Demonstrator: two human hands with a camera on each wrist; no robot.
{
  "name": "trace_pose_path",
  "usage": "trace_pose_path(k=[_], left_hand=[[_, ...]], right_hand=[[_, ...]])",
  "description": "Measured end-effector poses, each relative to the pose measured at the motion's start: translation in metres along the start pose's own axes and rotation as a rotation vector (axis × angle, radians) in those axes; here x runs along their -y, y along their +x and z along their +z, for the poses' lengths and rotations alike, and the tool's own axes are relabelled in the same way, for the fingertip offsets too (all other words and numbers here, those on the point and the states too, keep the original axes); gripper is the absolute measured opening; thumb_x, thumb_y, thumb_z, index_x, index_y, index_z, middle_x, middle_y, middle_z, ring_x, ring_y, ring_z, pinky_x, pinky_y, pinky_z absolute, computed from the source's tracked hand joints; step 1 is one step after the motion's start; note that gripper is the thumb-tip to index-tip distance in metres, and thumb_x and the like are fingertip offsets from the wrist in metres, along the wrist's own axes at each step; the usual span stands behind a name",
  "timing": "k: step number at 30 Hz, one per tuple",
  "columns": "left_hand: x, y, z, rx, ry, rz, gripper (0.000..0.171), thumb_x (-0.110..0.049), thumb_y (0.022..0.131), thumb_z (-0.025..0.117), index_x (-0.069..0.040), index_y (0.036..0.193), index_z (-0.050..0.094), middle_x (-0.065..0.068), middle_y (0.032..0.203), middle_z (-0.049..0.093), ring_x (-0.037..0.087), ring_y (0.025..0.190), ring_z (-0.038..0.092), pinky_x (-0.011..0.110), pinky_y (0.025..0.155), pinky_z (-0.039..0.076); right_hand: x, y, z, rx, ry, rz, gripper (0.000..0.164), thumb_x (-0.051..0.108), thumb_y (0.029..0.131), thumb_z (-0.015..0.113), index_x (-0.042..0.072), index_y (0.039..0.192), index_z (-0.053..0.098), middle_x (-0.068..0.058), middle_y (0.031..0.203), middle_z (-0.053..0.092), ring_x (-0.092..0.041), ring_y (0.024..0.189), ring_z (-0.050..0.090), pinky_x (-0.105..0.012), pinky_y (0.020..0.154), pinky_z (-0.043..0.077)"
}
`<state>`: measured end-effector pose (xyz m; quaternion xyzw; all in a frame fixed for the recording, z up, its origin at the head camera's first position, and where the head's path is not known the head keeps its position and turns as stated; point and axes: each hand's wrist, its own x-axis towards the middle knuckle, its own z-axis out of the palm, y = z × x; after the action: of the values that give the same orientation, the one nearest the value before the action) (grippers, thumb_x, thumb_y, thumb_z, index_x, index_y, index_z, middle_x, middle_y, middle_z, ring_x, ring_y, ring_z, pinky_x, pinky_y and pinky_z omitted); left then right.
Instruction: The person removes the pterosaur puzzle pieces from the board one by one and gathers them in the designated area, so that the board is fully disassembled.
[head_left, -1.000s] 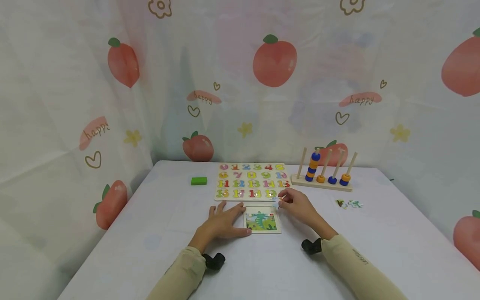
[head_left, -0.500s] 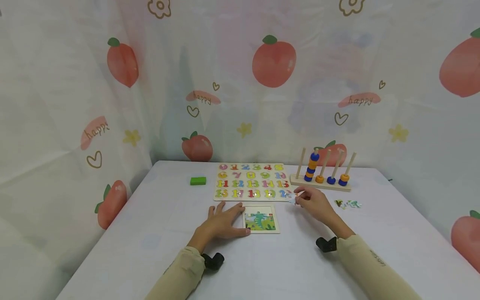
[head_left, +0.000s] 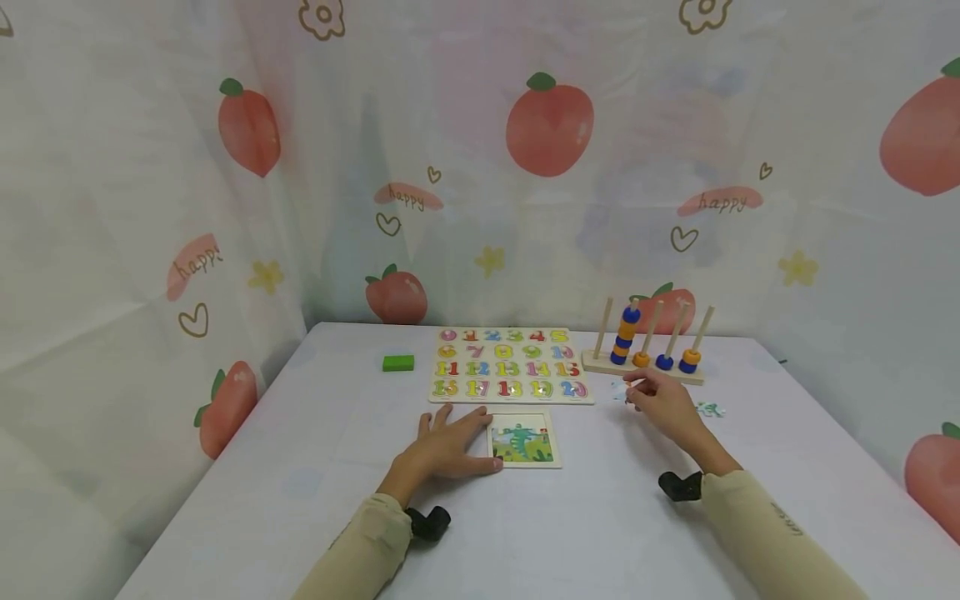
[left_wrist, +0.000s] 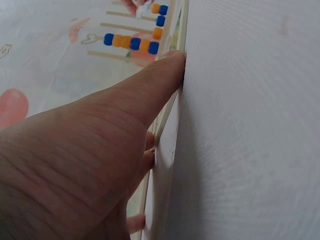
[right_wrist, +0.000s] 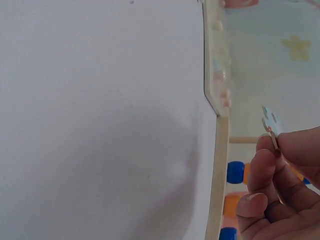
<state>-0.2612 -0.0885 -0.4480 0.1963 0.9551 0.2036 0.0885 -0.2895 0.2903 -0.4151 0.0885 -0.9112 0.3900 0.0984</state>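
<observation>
My left hand [head_left: 442, 450] lies with spread fingers at the left side of a small wooden jigsaw tray [head_left: 557, 442], fingertips and thumb at its edge. The tray holds a green dinosaur picture [head_left: 521, 444], and its top strip shows bare. My right hand [head_left: 671, 410] is above the table to the right, pinching a pale blue jigsaw piece [head_left: 619, 391] between thumb and fingers. In the right wrist view the piece [right_wrist: 271, 121] stands on edge between the fingertips. Just beyond that hand lie other loose puzzle pieces [head_left: 709, 409], partly hidden by it.
Behind the tray lies a number puzzle board [head_left: 491, 360] with colourful digits. A wooden peg stand [head_left: 592, 361] with blue and orange beads stands back right. One green block [head_left: 398, 363] sits back left. Printed curtains enclose the white table [head_left: 360, 433].
My right hand has moved right, away from the tray, carrying the jigsaw piece toward the loose pieces. The left hand stays where it was on the tray.
</observation>
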Motion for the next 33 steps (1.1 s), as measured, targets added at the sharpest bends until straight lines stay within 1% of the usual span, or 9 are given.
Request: trace_pose_path(k=[3, 8, 11, 16, 23, 29, 33], left_hand=[[0.000, 0.000, 0.000, 0.001, 0.005, -0.002, 0.086, -0.067, 0.093, 0.072, -0.026, 0.164, 0.046, -0.006, 0.173, 0.034, 0.045, 0.162, 0.010, 0.071, 0.124, 0.003], [0.000, 0.001, 0.000, -0.003, 0.015, -0.002, 0.086, -0.068, 0.093, 0.071, -0.027, 0.164, 0.045, -0.006, 0.173, 0.033, 0.044, 0.162, 0.010, 0.070, 0.124, 0.003], [0.000, 0.000, -0.001, -0.002, 0.010, 0.000, 0.086, -0.068, 0.093, 0.071, -0.027, 0.164, 0.046, -0.006, 0.173, 0.034, 0.045, 0.162, 0.009, 0.070, 0.124, 0.003], [-0.001, -0.001, -0.001, 0.004, 0.010, -0.001, 0.086, -0.068, 0.093, 0.071, -0.027, 0.164, 0.046, -0.005, 0.173, 0.034, 0.045, 0.162, 0.009, 0.071, 0.124, 0.003], [-0.001, 0.002, -0.001, 0.010, 0.018, -0.002, 0.086, -0.067, 0.094, 0.071, -0.027, 0.165, 0.045, -0.006, 0.174, 0.033, 0.045, 0.162, 0.009, 0.071, 0.124, 0.003], [0.000, 0.002, 0.000, 0.017, 0.012, -0.005, 0.086, -0.068, 0.093, 0.071, -0.027, 0.165, 0.045, -0.006, 0.174, 0.033, 0.045, 0.162, 0.009, 0.070, 0.124, 0.003], [0.001, 0.002, 0.001, 0.013, 0.018, -0.008, 0.086, -0.069, 0.093, 0.071, -0.028, 0.164, 0.045, -0.006, 0.174, 0.033, 0.045, 0.161, 0.009, 0.070, 0.124, 0.004]], right_hand=[[-0.006, 0.000, -0.006, -0.020, -0.003, 0.001, 0.026, 0.002, 0.105, 0.062, -0.010, 0.128, 0.064, -0.017, 0.097, 0.072, -0.032, 0.084, 0.067, -0.026, 0.065, 0.053], [-0.017, 0.002, -0.018, -0.029, -0.018, 0.039, 0.027, 0.003, 0.106, 0.060, -0.010, 0.130, 0.062, -0.019, 0.098, 0.071, -0.036, 0.087, 0.067, -0.025, 0.065, 0.053], [-0.023, 0.002, -0.025, -0.030, -0.032, 0.050, 0.028, 0.004, 0.107, 0.059, -0.011, 0.131, 0.061, -0.020, 0.099, 0.071, -0.036, 0.086, 0.067, -0.027, 0.065, 0.052], [-0.030, 0.000, -0.035, -0.036, -0.049, 0.053, 0.030, 0.004, 0.107, 0.058, -0.012, 0.132, 0.060, -0.020, 0.100, 0.070, -0.034, 0.085, 0.067, -0.026, 0.063, 0.053], [-0.041, -0.004, -0.049, -0.048, -0.098, 0.080, 0.032, 0.006, 0.107, 0.057, -0.013, 0.133, 0.060, -0.023, 0.103, 0.068, -0.028, 0.082, 0.061, -0.030, 0.060, 0.050], [-0.053, -0.008, -0.063, -0.074, -0.141, 0.078, 0.031, 0.005, 0.106, 0.057, -0.014, 0.130, 0.060, -0.026, 0.103, 0.068, -0.030, 0.082, 0.063, -0.031, 0.060, 0.049], [-0.059, -0.009, -0.072, -0.094, -0.150, 0.090, 0.031, 0.005, 0.105, 0.056, -0.014, 0.129, 0.060, -0.029, 0.102, 0.068, -0.032, 0.082, 0.063, -0.033, 0.059, 0.049]])
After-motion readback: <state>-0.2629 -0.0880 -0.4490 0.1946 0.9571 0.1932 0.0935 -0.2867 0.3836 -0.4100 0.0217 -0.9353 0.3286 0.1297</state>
